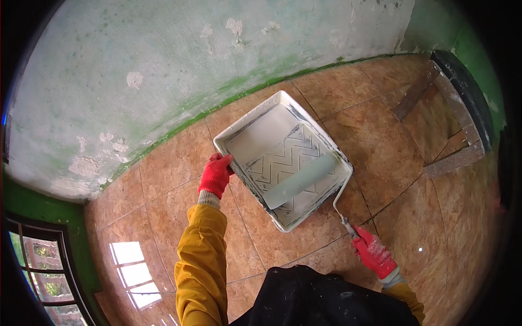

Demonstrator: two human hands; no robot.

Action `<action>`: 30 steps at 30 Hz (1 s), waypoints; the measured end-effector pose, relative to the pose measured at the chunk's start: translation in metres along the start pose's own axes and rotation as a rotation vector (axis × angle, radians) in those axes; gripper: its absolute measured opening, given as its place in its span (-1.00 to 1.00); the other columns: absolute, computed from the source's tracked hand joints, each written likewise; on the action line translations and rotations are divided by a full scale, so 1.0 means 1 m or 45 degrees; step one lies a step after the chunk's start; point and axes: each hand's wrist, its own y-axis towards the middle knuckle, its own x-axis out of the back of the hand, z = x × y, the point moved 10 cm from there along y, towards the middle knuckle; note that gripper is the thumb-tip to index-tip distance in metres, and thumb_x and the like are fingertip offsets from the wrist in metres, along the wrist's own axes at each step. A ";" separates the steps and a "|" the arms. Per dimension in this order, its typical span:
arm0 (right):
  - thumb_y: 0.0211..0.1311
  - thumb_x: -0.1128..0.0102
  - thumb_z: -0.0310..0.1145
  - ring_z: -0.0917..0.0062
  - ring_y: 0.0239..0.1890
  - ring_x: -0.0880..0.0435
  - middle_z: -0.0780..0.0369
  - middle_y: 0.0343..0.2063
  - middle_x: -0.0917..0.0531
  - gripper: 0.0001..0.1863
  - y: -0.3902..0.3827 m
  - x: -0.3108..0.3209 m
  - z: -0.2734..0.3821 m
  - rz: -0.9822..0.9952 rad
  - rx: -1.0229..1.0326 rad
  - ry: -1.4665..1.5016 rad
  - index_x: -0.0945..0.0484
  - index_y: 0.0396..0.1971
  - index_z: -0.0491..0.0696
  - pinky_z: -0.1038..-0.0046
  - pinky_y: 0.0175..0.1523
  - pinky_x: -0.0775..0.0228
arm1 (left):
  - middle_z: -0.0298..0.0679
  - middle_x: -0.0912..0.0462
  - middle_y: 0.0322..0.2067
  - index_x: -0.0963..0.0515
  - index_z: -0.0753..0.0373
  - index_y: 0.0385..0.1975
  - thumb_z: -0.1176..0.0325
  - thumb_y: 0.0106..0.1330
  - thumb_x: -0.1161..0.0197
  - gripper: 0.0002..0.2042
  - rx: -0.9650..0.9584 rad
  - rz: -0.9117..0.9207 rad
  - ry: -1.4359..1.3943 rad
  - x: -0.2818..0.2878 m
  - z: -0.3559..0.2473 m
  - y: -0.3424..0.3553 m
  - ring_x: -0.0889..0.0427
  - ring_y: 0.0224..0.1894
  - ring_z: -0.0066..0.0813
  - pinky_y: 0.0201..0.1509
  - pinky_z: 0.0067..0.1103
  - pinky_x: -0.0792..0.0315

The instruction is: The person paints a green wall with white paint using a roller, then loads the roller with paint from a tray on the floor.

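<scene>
Dark-framed window (50, 263) at far L, set in green wall (32, 198); next, a patchy pale wall (141, 81) w/ flaking spots runs along the top, above brown tile floor (391, 144). L hand (216, 174), in red glove w/ mustard sleeve, is closed on the L edge of a white paint tray (288, 152), mid-view, tilted diag.; can't tell if tray touches floor. Pale paint (263, 130) sits in its upper-L end. Roller (302, 182) w/ pale-green sleeve lies across the ribbed part, nearer the person. R hand (375, 252), also red-gloved, is wrapped round the roller's handle (348, 225), just outside tray's lower-R side. Far R: dark-topped wooden stool (462, 108), near wall, well apart from tray.
</scene>
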 end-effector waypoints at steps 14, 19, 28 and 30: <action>0.37 0.01 -0.32 0.66 -0.55 -0.45 0.30 -0.54 -0.51 -0.57 -0.031 0.021 -0.011 -0.016 -0.025 -0.068 -0.37 0.21 -0.05 0.53 -0.44 -0.35 | -0.19 -0.60 -0.27 -0.43 0.34 -0.17 0.40 0.28 -0.20 -0.79 -0.146 0.017 0.045 -0.014 -0.029 -0.024 -0.64 -0.29 -0.36 -0.15 -0.40 -0.60; 0.36 0.01 -0.33 0.58 -0.50 -0.50 0.25 -0.52 -0.54 -0.57 -0.013 0.020 -0.020 -0.044 0.074 -0.128 -0.36 0.20 -0.08 0.46 -0.38 -0.38 | -0.21 -0.61 -0.27 -0.44 0.33 -0.17 0.39 0.28 -0.20 -0.80 -0.128 0.012 0.091 -0.019 -0.033 -0.026 -0.63 -0.30 -0.37 -0.15 -0.40 -0.60; 0.35 -0.01 -0.29 0.31 -0.39 -0.59 0.08 -0.42 -0.60 -0.57 0.013 0.007 0.000 -0.042 0.202 -0.245 -0.37 0.18 -0.08 0.33 -0.25 -0.43 | -0.22 -0.62 -0.30 -0.45 0.33 -0.21 0.41 0.30 -0.19 -0.84 -0.147 0.046 0.081 -0.021 -0.034 -0.029 -0.64 -0.32 -0.39 -0.16 -0.43 -0.59; 0.35 -0.02 -0.27 0.19 -0.33 -0.59 0.02 -0.36 -0.61 -0.56 0.011 0.008 0.000 -0.071 0.251 -0.275 -0.38 0.18 -0.08 0.28 -0.22 -0.42 | -0.22 -0.62 -0.30 -0.45 0.33 -0.22 0.41 0.30 -0.19 -0.84 -0.143 0.054 0.071 -0.021 -0.035 -0.030 -0.64 -0.32 -0.40 -0.16 -0.44 -0.59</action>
